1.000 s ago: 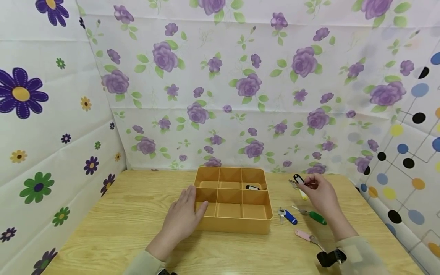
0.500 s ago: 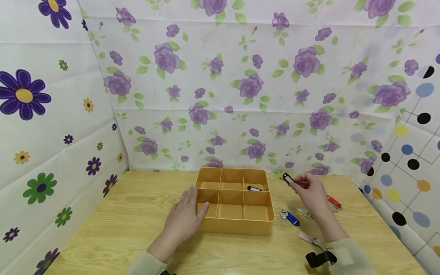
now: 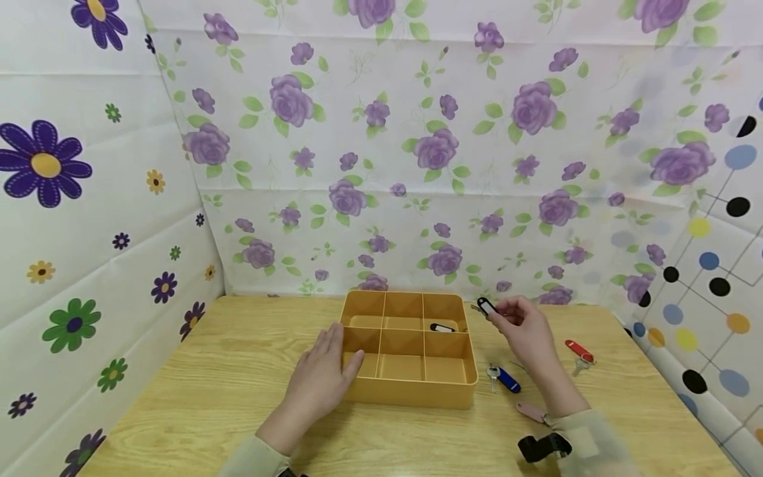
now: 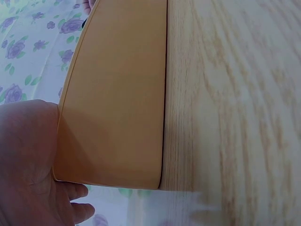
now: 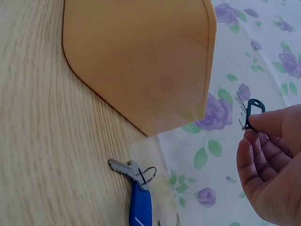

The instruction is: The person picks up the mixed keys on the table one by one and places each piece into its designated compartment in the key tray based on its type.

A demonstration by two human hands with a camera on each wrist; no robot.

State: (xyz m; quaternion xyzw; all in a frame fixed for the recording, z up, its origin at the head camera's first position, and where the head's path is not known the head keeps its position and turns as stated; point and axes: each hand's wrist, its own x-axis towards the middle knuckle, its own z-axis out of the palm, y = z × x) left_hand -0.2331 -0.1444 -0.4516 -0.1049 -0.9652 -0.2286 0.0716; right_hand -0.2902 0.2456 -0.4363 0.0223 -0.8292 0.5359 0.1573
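My left hand (image 3: pixel 320 374) rests along the left wall of the orange organizer box (image 3: pixel 411 392), fingers straight and thumb over the rim at the front left compartment. Between thumb and fingertips, my right hand (image 3: pixel 527 334) pinches a black key tag (image 3: pixel 485 306) with a white label, raised just right of the box's back right corner. Keys hang from its ring in the right wrist view. Another black key tag (image 3: pixel 442 328) lies in the back right compartment. A blue key tag (image 3: pixel 509 379) with a silver key (image 5: pixel 124 168) is on the table below my right hand.
On the wooden table (image 3: pixel 238 391), a pink key tag (image 3: pixel 530 412) lies by the right sleeve and a red key tag (image 3: pixel 579 350) with its key farther right. Patterned cloth walls (image 3: pixel 387 165) enclose the back and sides.
My right hand has moved left toward the box, carrying the black key tag. The red tag has come into view; the yellow and green tags are now hidden behind the hand. My left hand stays put.
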